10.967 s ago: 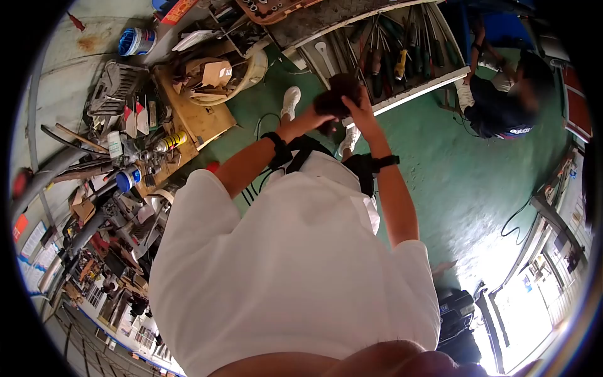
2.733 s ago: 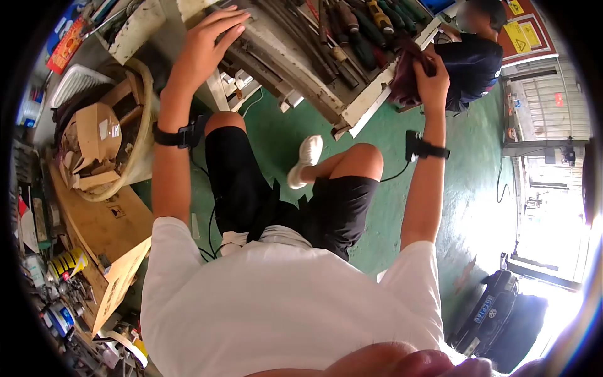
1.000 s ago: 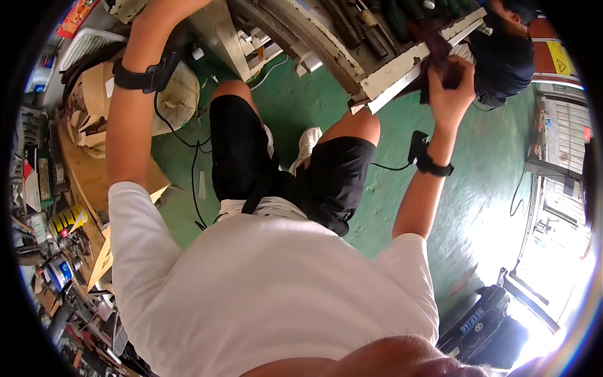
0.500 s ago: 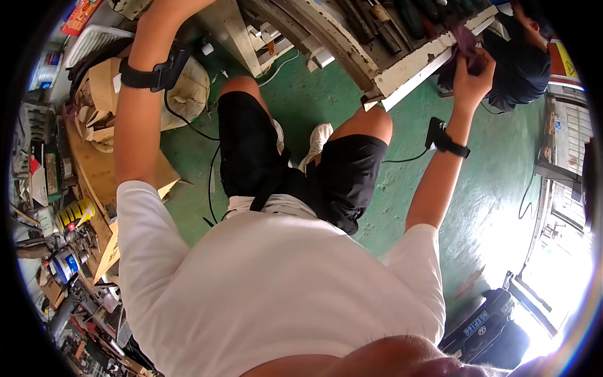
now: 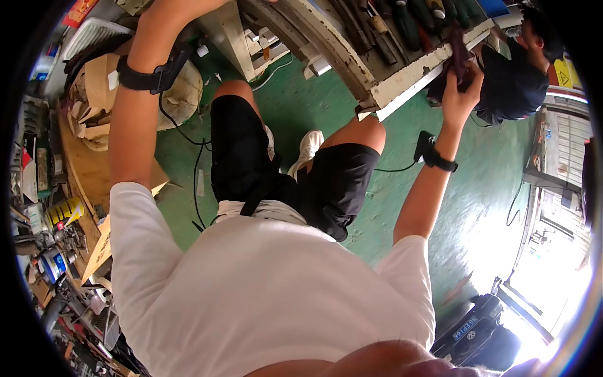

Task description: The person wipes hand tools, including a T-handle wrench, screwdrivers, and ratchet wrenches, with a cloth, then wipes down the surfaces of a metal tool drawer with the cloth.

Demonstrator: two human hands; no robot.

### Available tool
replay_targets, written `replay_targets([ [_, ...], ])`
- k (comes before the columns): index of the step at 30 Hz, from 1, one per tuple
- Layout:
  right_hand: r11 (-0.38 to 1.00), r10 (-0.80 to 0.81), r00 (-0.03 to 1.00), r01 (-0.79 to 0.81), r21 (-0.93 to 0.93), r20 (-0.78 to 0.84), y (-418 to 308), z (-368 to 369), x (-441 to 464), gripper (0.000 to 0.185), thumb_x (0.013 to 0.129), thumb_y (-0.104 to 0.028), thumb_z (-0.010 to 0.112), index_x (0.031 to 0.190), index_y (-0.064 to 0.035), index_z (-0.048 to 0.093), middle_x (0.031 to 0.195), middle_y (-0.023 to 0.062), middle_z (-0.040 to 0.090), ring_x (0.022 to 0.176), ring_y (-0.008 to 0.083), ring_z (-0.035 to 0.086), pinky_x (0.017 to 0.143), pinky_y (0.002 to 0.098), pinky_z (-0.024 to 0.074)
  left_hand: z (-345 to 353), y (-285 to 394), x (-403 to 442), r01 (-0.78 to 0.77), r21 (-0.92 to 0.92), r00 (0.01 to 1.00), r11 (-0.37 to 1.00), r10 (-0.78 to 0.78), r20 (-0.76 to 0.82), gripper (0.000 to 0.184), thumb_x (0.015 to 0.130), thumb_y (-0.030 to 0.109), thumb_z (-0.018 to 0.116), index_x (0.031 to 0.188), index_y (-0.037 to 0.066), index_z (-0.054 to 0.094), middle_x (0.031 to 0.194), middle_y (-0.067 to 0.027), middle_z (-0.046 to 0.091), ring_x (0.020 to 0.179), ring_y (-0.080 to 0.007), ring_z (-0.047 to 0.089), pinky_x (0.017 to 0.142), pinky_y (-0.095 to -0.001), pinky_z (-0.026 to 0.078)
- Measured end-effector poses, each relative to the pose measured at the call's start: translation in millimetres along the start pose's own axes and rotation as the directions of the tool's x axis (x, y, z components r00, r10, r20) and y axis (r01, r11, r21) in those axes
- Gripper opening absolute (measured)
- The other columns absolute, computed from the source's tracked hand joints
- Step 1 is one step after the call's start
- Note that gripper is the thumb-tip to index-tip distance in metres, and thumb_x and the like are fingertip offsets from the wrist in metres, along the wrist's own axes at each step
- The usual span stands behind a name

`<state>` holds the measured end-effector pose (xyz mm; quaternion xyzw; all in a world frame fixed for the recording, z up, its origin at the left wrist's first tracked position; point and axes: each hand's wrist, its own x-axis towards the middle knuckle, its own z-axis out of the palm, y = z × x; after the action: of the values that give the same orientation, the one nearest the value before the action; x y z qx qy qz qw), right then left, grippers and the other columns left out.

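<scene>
A worn cream metal drawer (image 5: pixel 402 81) with chipped paint stands pulled out in front of me. Dark purplish-brown cloth (image 5: pixel 460 47) hangs over its right-hand edge, and my right hand (image 5: pixel 463 88) grips it there with the fingers bent round it. My left hand (image 5: pixel 204 5) reaches out past the top edge of the view, near the drawer's left side; its fingers are nearly all hidden. Inside the drawer lie several hand tools, among them a screwdriver with a wooden handle (image 5: pixel 377 24) and a dark green handle (image 5: pixel 407 28).
A person in dark clothes (image 5: pixel 512 78) is low down beyond the drawer's right side. Cluttered shelves (image 5: pixel 56 251), a cardboard box (image 5: pixel 100 91) and a wooden board (image 5: pixel 94 169) line my left. A car (image 5: pixel 471 330) stands behind on the right. Cables hang from both wrist straps.
The view has shifted slightly, showing more of the drawer's inside. My right hand has moved a little toward me and to the left, still gripping the cloth.
</scene>
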<state>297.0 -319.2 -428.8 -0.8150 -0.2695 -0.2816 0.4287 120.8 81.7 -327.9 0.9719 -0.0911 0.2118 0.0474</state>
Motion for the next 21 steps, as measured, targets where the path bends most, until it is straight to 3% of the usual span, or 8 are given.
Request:
replay_targets([
  [3,0.996,0.026,0.995,-0.033,0.077,0.097,-47.0,-7.0,-28.5,0.032,0.076,-0.002,0.066,0.107,-0.0021,0.057,0.083,0.0027,0.057,0.069,0.0083,0.050,0.067,0.0241,0.0453,1.9,-0.6,-0.1,-0.015,0.006,1.000,1.000,0.015,0.027,0.040,0.073,0.034,0.080,0.085,-0.003,0.071,0.082,-0.0183,0.067,0.076,-0.0338,0.063,0.074,-0.0389,0.050],
  [6,0.993,-0.076,0.986,0.060,0.104,0.149,-62.0,-8.5,-54.6,0.039,0.069,0.000,0.068,0.106,-0.0014,0.057,0.096,0.0107,0.064,0.081,0.0170,0.059,0.076,0.0275,0.0490,-0.3,4.9,1.4,0.020,0.062,0.996,0.998,-0.025,0.081,0.041,0.073,0.034,0.079,0.087,-0.004,0.071,0.083,-0.0177,0.068,0.079,-0.0334,0.064,0.075,-0.0387,0.050],
  [9,0.942,-0.316,0.929,0.283,0.180,0.191,-86.9,-10.3,-66.7,0.045,0.062,0.000,0.070,0.106,-0.0019,0.058,0.109,0.0176,0.066,0.093,0.0302,0.064,0.085,0.0360,0.0504,1.5,5.4,0.9,0.010,0.082,0.999,0.997,-0.014,0.048,0.041,0.074,0.035,0.079,0.087,-0.003,0.071,0.083,-0.0167,0.068,0.081,-0.0327,0.064,0.076,-0.0385,0.050],
  [16,0.937,-0.289,0.950,0.255,0.241,0.120,-48.1,-2.2,-63.2,0.048,0.065,-0.002,0.078,0.108,-0.0027,0.057,0.111,0.0171,0.067,0.094,0.0312,0.065,0.085,0.0368,0.0513,-1.5,11.8,-3.9,0.015,0.021,1.000,1.000,-0.015,0.012,0.040,0.073,0.033,0.080,0.089,-0.004,0.071,0.088,-0.0174,0.069,0.083,-0.0320,0.065,0.078,-0.0375,0.051],
  [18,0.952,-0.305,0.952,0.304,0.021,0.029,-30.6,1.2,-50.1,0.050,0.067,-0.006,0.081,0.112,-0.0035,0.058,0.112,0.0139,0.067,0.095,0.0288,0.066,0.085,0.0355,0.0516,-1.8,12.8,-4.5,0.016,0.033,1.000,0.999,-0.015,-0.011,0.040,0.073,0.032,0.080,0.089,-0.004,0.071,0.088,-0.0176,0.069,0.083,-0.0321,0.065,0.079,-0.0374,0.051],
  [19,0.952,-0.307,0.951,0.307,0.018,0.029,-20.4,3.1,-43.9,0.050,0.067,-0.006,0.081,0.112,-0.0035,0.058,0.112,0.0139,0.067,0.095,0.0288,0.066,0.085,0.0355,0.0516,1.5,8.6,-4.0,0.030,0.023,1.000,0.999,-0.030,0.004,0.041,0.073,0.032,0.080,0.089,-0.004,0.071,0.088,-0.0176,0.069,0.083,-0.0320,0.065,0.079,-0.0375,0.051],
  [21,0.976,-0.193,0.980,0.187,-0.113,-0.045,0.3,6.6,-30.0,0.049,0.070,-0.009,0.082,0.113,-0.0062,0.060,0.109,0.0104,0.068,0.093,0.0271,0.067,0.083,0.0352,0.0520,6.2,4.1,-3.8,0.044,0.009,0.999,0.999,-0.044,0.013,0.041,0.073,0.032,0.081,0.090,-0.005,0.071,0.088,-0.0177,0.069,0.083,-0.0319,0.065,0.079,-0.0376,0.051],
])
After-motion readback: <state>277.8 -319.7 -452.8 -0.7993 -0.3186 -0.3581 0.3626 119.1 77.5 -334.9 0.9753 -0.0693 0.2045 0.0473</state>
